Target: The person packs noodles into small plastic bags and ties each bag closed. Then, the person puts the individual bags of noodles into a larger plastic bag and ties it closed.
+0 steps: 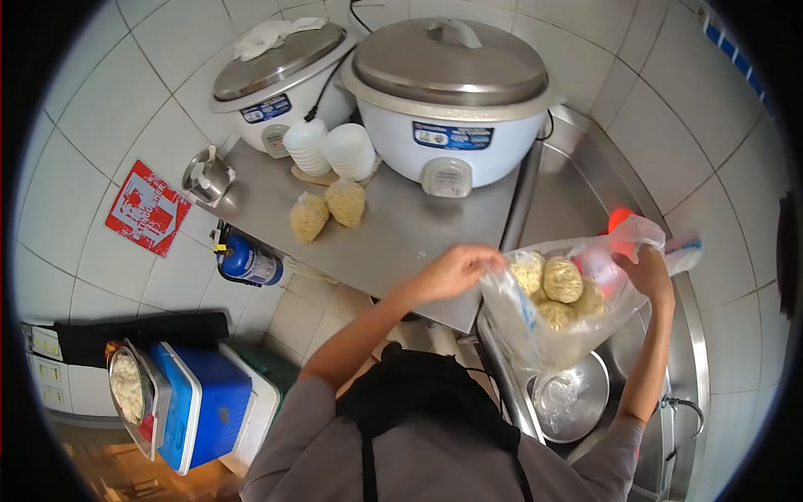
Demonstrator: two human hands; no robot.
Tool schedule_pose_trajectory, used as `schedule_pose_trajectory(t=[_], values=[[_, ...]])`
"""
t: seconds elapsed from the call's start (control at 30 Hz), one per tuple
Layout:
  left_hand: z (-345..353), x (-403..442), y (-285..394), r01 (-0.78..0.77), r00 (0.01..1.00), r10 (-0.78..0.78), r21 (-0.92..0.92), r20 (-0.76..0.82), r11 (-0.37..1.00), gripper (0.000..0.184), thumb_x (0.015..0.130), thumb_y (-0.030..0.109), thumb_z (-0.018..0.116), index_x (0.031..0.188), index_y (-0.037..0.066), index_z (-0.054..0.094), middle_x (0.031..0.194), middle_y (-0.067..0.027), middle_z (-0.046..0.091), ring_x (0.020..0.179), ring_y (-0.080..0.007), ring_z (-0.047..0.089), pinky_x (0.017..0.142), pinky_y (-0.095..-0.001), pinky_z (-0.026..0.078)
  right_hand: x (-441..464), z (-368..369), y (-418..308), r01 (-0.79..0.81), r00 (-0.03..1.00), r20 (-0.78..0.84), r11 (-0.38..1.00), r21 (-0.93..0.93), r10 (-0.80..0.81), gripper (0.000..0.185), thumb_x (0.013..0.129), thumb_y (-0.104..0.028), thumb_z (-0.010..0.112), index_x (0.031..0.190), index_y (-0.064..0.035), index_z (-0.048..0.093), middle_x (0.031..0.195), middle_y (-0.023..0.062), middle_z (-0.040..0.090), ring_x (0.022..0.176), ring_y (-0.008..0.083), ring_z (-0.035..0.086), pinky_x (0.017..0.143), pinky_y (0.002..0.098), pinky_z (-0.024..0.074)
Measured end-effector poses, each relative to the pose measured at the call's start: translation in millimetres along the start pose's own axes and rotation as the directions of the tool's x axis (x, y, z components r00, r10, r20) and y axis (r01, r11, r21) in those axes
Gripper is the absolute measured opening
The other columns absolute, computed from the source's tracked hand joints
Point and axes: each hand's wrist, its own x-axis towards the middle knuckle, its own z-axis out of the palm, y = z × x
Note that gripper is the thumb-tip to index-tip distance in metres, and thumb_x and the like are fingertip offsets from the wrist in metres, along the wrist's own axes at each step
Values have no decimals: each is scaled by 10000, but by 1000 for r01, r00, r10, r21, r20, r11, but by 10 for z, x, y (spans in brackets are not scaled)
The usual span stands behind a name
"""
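Observation:
A large clear plastic bag (pixel 544 339) is spread open over the sink side. Inside it lie several small knotted bags of pale yellow, noodle-like food (pixel 563 279). My left hand (pixel 465 269) pinches the bag's left rim. On the opposite side, my right hand (pixel 648 274) grips its right rim, the fingers partly hidden by plastic. Something pink and red (pixel 600 261) shows in or behind the bag near my right hand; its kind is unclear. Two similar small food bags (pixel 328 211) rest on the steel counter (pixel 418 238), left of my left hand.
Two rice cookers (pixel 447 109) stand at the counter's back, with stacked white bowls (pixel 330 151) before them. A metal pot (pixel 207 176) sits at the left edge. Below the bag, a round metal pan (pixel 571 402) is in the sink. A blue cooler (pixel 213 410) stands lower left.

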Motion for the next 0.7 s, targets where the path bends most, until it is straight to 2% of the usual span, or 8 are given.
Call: schedule_pose_trajectory(t=[0.1, 0.17, 0.23, 0.3, 0.37, 0.47, 0.57, 0.7], values=[[-68, -336, -342, -100, 994, 95, 71, 59, 992, 144, 877, 50, 491, 974, 18, 592, 841, -30, 586, 661, -89, 501, 600, -238, 417, 102, -320, -798, 43, 958, 281, 998, 47, -54, 379, 720, -344, 681, 709, 34, 649, 702, 205, 618, 732, 372, 592, 707, 415, 464], [-92, -560, -387, -84, 993, 73, 120, 91, 989, 138, 891, 111, 500, 929, 4, 579, 793, -62, 541, 726, -139, 504, 649, -272, 412, 149, -289, -1415, 253, 955, 138, 965, 76, -261, 423, 714, -343, 692, 569, 41, 593, 581, 218, 560, 590, 393, 556, 598, 446, 445], [-78, -743, -594, -181, 979, 166, 120, 120, 976, 165, 896, 158, 514, 874, 0, 558, 797, -85, 492, 728, -173, 492, 647, -285, 407, 283, 7, -2194, 556, 812, 104, 816, 159, -574, 355, 725, -348, 698, 732, 5, 661, 684, 205, 593, 658, 344, 588, 592, 409, 450], [-78, -900, -635, -95, 978, 62, 157, 201, 983, 181, 893, 159, 522, 818, -6, 521, 812, -92, 463, 737, -200, 479, 654, -299, 404, 493, 818, -3071, 622, 679, 177, 686, 379, -713, 462, 735, -327, 686, 1086, -42, 589, 981, 193, 621, 912, 328, 599, 794, 388, 468], [-4, -1019, -712, -115, 985, 105, 67, 133, 991, 230, 860, 190, 571, 785, -9, 482, 796, -94, 445, 735, -206, 472, 658, -328, 409, 537, 1424, -3889, 508, 673, 378, 769, 388, -635, 702, 702, -259, 715, 1299, -93, 386, 1185, 203, 512, 1081, 354, 509, 893, 429, 426], [19, -1158, -727, -84, 991, 51, 273, 124, 958, 156, 779, 105, 597, 795, -1, 484, 812, -109, 452, 693, -256, 501, 628, -331, 413, 511, 2736, -4428, 478, 789, 153, 750, 457, -595, 740, 669, -160, 705, 1311, -165, 337, 1261, 205, 365, 1107, 424, 440, 826, 474, 464], [220, -1193, -1230, -149, 989, 146, 342, 36, 928, 151, 720, 64, 602, 775, 12, 472, 805, -114, 477, 707, -289, 527, 622, -354, 429, 468, 2670, -4425, 356, 853, 163, 780, 515, -497, 729, 638, -112, 684, 1290, -158, 362, 1177, 224, 450, 1022, 413, 506, 836, 466, 463], [79, -1177, -830, -77, 996, 56, 354, 70, 932, 140, 686, 37, 593, 761, 23, 476, 800, -101, 490, 699, -294, 538, 601, -367, 434, 361, 1813, -3874, 271, 860, 207, 762, 588, -466, 659, 617, -103, 683, 1227, -103, 434, 1140, 211, 505, 965, 386, 557, 811, 441, 477]])
